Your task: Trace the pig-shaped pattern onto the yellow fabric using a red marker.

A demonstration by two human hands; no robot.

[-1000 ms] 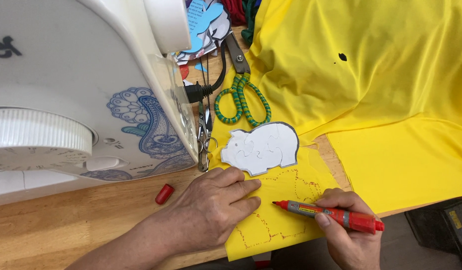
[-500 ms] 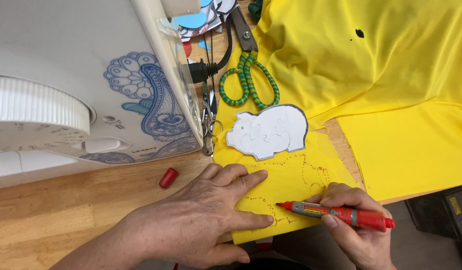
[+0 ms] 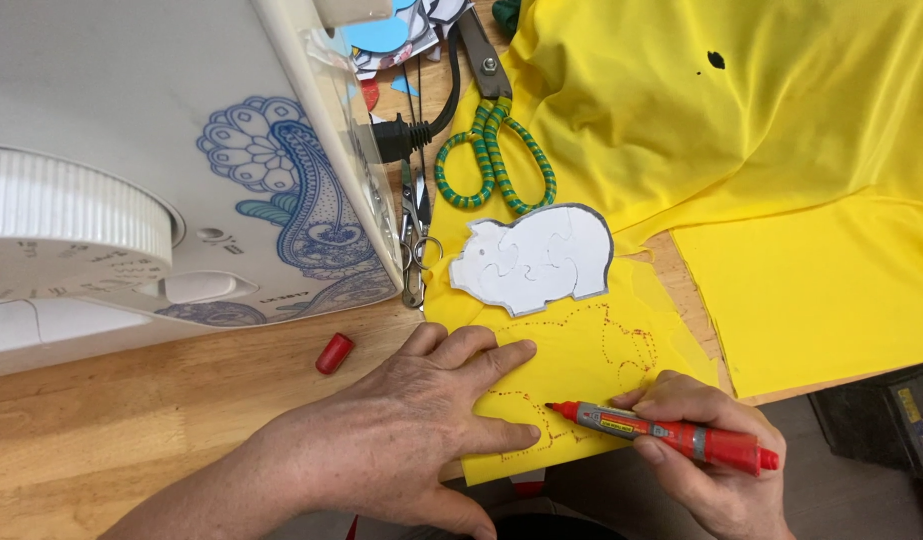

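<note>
A red dotted shape is being drawn on yellow cloth

The small yellow cloth piece (image 3: 582,370), just below the white pig pattern (image 3: 534,258), is pressed flat by the open left hand (image 3: 412,430). The red marker (image 3: 662,433) is pinched tight in the right hand (image 3: 707,455), below the pattern. If the thin cloth is let slip, the line could be smudged or bent

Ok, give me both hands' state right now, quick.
Left hand: open, pressed flat on the yellow fabric piece.
Right hand: closed around the red marker, tip on the fabric.
</note>
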